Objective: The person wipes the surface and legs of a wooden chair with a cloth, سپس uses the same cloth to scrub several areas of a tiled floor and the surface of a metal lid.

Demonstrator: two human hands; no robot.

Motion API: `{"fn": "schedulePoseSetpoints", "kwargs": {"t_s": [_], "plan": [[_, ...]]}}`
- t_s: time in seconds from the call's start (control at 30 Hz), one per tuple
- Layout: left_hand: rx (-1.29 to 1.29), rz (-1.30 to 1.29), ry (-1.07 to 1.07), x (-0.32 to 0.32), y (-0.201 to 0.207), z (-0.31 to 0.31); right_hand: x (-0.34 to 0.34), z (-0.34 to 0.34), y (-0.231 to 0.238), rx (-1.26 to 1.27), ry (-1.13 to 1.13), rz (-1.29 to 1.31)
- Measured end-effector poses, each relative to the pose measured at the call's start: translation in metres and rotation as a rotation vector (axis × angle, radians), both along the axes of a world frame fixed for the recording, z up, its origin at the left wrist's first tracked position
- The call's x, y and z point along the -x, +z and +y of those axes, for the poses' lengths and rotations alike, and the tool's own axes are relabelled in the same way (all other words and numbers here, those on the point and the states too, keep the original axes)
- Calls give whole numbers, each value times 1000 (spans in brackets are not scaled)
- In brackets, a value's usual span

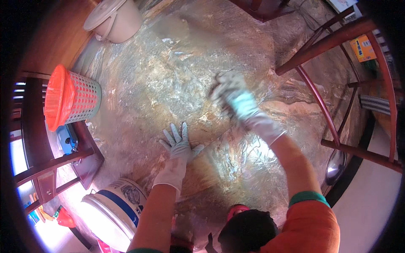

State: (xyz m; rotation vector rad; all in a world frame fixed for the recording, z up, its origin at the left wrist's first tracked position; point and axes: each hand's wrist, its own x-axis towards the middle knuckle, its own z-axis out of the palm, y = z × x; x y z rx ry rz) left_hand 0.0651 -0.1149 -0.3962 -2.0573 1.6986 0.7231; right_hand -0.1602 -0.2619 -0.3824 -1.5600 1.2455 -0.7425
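Observation:
My left hand (178,144), in a pale rubber glove, lies flat on the mottled brown-grey floor (181,84) with its fingers spread. Further ahead and to the right, my gloved right hand (242,103) is smeared by motion. It presses on a greyish cloth (230,84) that lies against the floor under and beyond the fingers. How the fingers close on the cloth is blurred. Wet-looking glare shows on the floor just below the right glove.
A basket bin (84,95) with an orange liner stands at left. Near me is a white bucket (112,211); a lidded beige bucket (120,23) stands far left. Dark red wooden furniture legs (318,101) rise at right, with a metal bowl (336,166) beside them.

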Motion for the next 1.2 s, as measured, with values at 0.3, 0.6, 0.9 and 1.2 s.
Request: {"fn": "schedulePoseSetpoints", "kwargs": {"t_s": [0.3, 0.6, 0.9, 1.2], "plan": [[66, 36, -48, -6, -3, 4, 98, -129, -37, 94, -378, 1266], [65, 24, -35, -11, -13, 11, -12, 10, -43, 43, 78, 1237], [77, -36, -48, 10, 3, -6, 5, 120, -54, 468, 191, 838], [-90, -153, 106, 22, 33, -18, 210, 317, -27, 216, -229, 997]]}}
